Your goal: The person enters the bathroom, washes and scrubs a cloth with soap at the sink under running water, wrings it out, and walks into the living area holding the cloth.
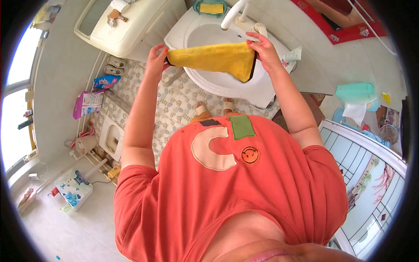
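Note:
A yellow cloth (209,57) with a dark edge hangs stretched between my two hands, above the white washbasin (200,85). My left hand (156,61) pinches its narrower end. At the wider end, my right hand (264,51) holds the upper corner between thumb and fingers, with some other fingers raised. Behind the cloth, the white faucet (235,15) arches over the basin. A yellow sponge (211,8) lies in a green soap dish (197,5) at the basin's back edge.
A washing machine (144,26) with a brush (116,16) on top stands left of the basin. A white tube (293,54) is at the basin's right. A squat toilet (112,139), shoes (114,65) and bags are at the left; a green tissue box (355,92) is at right.

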Demonstrator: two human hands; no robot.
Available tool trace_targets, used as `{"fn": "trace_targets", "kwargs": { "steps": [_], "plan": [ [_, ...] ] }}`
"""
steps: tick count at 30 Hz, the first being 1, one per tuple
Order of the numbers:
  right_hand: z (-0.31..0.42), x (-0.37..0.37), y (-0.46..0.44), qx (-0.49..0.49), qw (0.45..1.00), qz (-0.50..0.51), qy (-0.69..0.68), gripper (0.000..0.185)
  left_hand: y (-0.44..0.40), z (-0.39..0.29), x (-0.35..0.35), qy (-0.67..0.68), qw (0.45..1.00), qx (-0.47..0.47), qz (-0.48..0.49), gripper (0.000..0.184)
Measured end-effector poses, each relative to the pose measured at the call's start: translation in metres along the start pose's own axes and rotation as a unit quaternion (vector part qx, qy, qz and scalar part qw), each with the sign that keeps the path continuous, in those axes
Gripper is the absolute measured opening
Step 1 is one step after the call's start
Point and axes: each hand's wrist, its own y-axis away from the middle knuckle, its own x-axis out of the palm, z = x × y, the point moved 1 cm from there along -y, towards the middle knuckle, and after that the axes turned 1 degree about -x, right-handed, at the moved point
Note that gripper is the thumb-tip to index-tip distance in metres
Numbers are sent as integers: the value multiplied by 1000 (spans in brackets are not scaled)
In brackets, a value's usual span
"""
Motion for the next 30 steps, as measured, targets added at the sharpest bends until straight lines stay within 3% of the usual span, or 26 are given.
{"fn": "trace_targets", "kwargs": {
  "steps": [1, 4, 7, 10, 11, 14, 15, 16, 17, 18, 19, 20, 21, 22, 24, 27, 28, 29, 30],
  "plan": [
    [3, 3, 1, 2, 999, -3, -33, 37, 8, -7, 2, 30, 999, 25, 28, 33],
    [-1, -4, 2, -23, 998, 51, 13, 36, 24, -19, 7, -131, 971, 149, 134, 33],
    [0, 2, 7, -112, 978, 43, 171, 37, 30, -21, 7, -398, 877, 263, 62, 40],
    [12, 6, 15, -181, 908, -48, 375, 32, 38, -33, 8, -512, 802, 307, 12, 41],
    [18, 7, 17, -204, 868, -88, 444, 30, 39, -37, 5, -490, 807, 328, 14, 41],
    [37, 8, 26, -375, 809, -135, 433, 17, 40, -49, -3, -394, 836, 379, 38, 36],
    [44, 9, 26, -414, 795, -108, 430, 15, 41, -57, -3, -343, 853, 389, 58, 31],
    [47, 10, 27, -356, 884, -48, 300, 17, 41, -61, -3, -291, 867, 397, 77, 27],
    [48, 13, 29, -288, 944, 15, 160, 19, 37, -59, -4, -124, 946, 250, 167, 30],
    [48, 18, 30, -209, 975, 78, 16, 22, 31, -51, -2, 36, 967, 144, 206, 31],
    [32, 23, 26, -131, 989, 60, 16, 24, 26, -37, 5, 195, 951, 31, 236, 32],
    [2, 29, 18, -51, 998, 39, 17, 27, 25, -22, 11, 347, 898, -86, 258, 34],
    [-23, 29, 9, 26, 999, 17, 18, 30, 32, -14, 18, 372, 875, -171, 259, 37],
    [-30, 32, 7, 89, 995, 45, 5, 28, 28, -4, 18, 350, 893, -154, 236, 37],
    [-21, 34, 16, 101, 979, 68, -162, 30, 17, 24, 15, 306, 926, -121, 186, 37],
    [-33, 33, 21, 155, 978, 35, -133, 33, 10, 45, -1, 37, 987, -99, 119, 39],
    [-46, 33, 23, 142, 988, 18, -52, 35, 7, 53, -4, -55, 990, -88, 97, 40],
    [-54, 30, 20, 151, 983, -7, -104, 34, 4, 62, -6, -124, 990, -4, 65, 34],
    [-54, 30, 19, 160, 974, -31, -155, 33, 4, 57, -6, -84, 995, -21, 57, 32]
  ]
}}
